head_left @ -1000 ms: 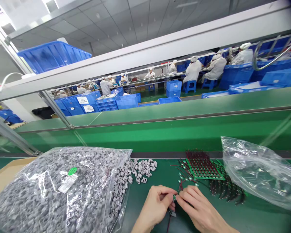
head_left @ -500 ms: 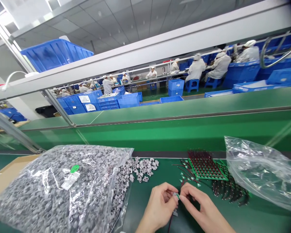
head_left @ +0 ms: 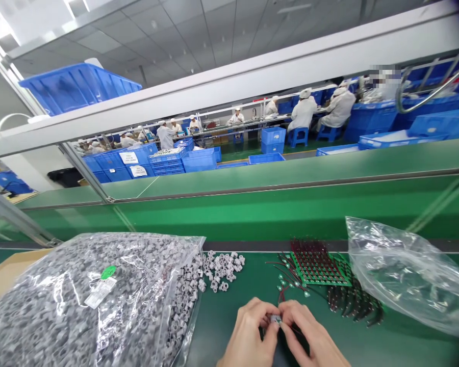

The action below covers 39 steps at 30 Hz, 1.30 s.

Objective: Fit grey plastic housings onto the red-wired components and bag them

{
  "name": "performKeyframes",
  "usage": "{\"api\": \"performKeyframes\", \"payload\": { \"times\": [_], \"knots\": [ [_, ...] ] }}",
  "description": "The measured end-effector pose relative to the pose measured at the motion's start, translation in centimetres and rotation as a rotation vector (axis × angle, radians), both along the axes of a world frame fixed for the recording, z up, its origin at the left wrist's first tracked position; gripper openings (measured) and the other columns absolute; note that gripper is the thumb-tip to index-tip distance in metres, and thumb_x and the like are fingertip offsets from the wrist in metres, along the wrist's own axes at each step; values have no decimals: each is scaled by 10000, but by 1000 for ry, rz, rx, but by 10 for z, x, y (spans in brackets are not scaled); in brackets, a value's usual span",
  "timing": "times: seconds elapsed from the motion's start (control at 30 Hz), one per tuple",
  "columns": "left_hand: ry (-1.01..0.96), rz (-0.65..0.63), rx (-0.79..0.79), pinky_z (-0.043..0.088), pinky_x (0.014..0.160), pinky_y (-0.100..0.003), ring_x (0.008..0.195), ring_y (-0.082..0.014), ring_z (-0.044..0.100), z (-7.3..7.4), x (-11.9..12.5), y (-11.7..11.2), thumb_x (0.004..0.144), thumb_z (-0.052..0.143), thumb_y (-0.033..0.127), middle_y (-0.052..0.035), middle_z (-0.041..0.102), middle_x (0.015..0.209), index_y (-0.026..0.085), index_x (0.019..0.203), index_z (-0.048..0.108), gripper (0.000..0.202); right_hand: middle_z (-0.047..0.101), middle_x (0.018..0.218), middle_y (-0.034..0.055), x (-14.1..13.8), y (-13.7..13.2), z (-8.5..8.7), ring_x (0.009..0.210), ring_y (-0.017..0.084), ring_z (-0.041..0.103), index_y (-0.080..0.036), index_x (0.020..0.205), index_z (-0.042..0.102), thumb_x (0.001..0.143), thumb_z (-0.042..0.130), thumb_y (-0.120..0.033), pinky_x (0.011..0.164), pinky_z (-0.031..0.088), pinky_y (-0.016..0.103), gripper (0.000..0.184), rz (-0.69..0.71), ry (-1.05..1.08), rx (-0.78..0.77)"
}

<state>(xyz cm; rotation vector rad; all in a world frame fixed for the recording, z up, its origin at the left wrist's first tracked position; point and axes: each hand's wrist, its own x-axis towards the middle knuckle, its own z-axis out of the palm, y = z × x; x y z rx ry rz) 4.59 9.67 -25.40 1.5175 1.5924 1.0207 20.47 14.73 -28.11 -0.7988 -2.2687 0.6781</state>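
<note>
Hands have drawn closer together: the left hand point(head_left: 248, 339) and the right hand point(head_left: 309, 336) are both closed in a pinch on a small silvery wired component point(head_left: 275, 319), held just above the green conveyor belt point(head_left: 218, 341). Loose grey ribbed sleeves point(head_left: 224, 270) spill from a bulging clear plastic bag of them point(head_left: 92, 306) to the left; ahead sits a green perforated board bristling with dark wires point(head_left: 317, 267), and a crumpled clear plastic bag point(head_left: 409, 280) lies right.
</note>
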Motion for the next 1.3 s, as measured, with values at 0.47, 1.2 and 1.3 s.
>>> {"api": "performKeyframes", "payload": {
  "times": [0.47,1.2,1.3],
  "knots": [
    [-13,14,-128,451,746,-223,820,-149,571,-10,-11,3,736,653,89,-39,622,920,173,853,739,168,572,826,64,13,93,-17,800,241,515,-182,774,583,934,461,-229,680,319,332,206,-228,-415,269],
    [-345,259,-24,471,648,-247,667,-143,591,-19,-44,19,738,643,143,-45,595,783,132,825,622,90,611,946,43,3,79,7,887,179,571,-220,953,546,1010,239,-274,851,395,339,317,31,-372,76],
    [-615,262,-64,479,593,-232,580,-130,597,-18,-35,23,675,771,346,-18,595,642,119,779,594,306,587,865,20,-3,63,14,830,169,546,-219,871,530,1003,282,-401,811,401,301,334,57,-233,-164]
  ]
}}
